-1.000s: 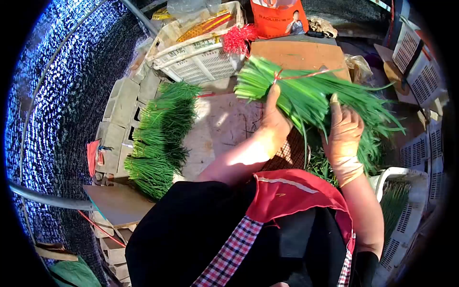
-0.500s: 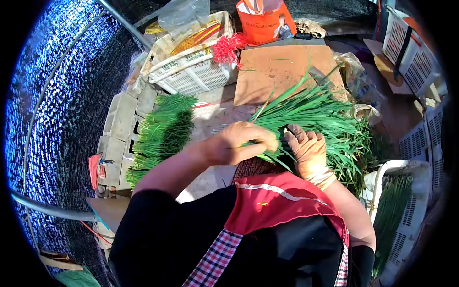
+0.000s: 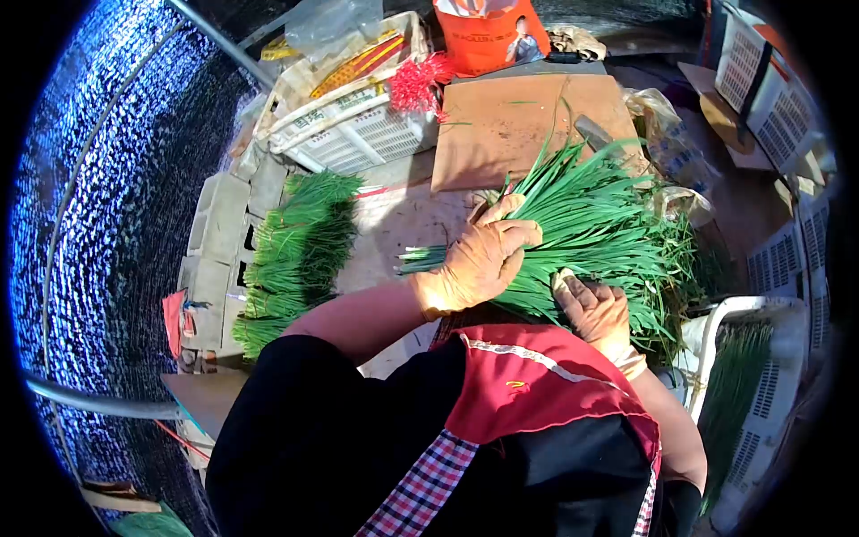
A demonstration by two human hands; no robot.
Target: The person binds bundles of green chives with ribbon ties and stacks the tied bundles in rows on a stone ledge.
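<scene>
A large heap of garlic chives (image 3: pixel 591 215) lies in front of me, its pale stem ends pointing left and its long green leaves spreading right. My left hand (image 3: pixel 483 255), in a tan glove, is closed over the stem side of the heap, fingers bent around some stalks. Lower on the leaves, my right hand (image 3: pixel 595 313), gloved too, has its fingers curled on the chives near my red apron (image 3: pixel 555 367). To the left, bundled chives (image 3: pixel 300 255) stand packed in a row. The undersides of both hands are hidden.
Behind the heap lies a brown board (image 3: pixel 501 125) with a grey blade-like piece (image 3: pixel 592 132). A white crate (image 3: pixel 358 139), a red string bundle (image 3: pixel 419 82) and an orange bag (image 3: pixel 488 40) are at the back. Another white crate (image 3: pixel 756 309) holding greens stands at right.
My left hand has shifted from a raised pinch to lying over the chives, with its fingers further forward. My right hand has moved slightly down. The leaves are gathered more evenly.
</scene>
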